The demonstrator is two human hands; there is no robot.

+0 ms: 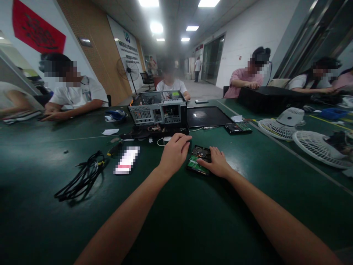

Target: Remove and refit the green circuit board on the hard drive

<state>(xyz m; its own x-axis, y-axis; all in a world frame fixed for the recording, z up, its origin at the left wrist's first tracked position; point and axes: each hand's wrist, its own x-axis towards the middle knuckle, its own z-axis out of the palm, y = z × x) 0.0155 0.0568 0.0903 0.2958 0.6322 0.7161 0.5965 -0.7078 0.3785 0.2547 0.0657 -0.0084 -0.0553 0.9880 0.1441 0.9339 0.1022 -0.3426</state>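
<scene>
A hard drive (199,156) lies on the green table with its green circuit board facing up. My right hand (217,162) grips its right side, thumb across the board and fingers along the edge. Just to the left of the drive, my left hand (175,152) is raised a little, its fingers bent and pressed together; whether something small sits between them I cannot make out. Beyond my hands stands an opened computer case (157,112), its metal frame and inner parts exposed.
Left are a coiled black cable (82,176), yellow-handled pliers (114,150) and a phone (127,160). Behind lies a black panel (208,116); a second hard drive (238,128) and white fan parts (281,125) are to the right. Several people sit around the table (176,228).
</scene>
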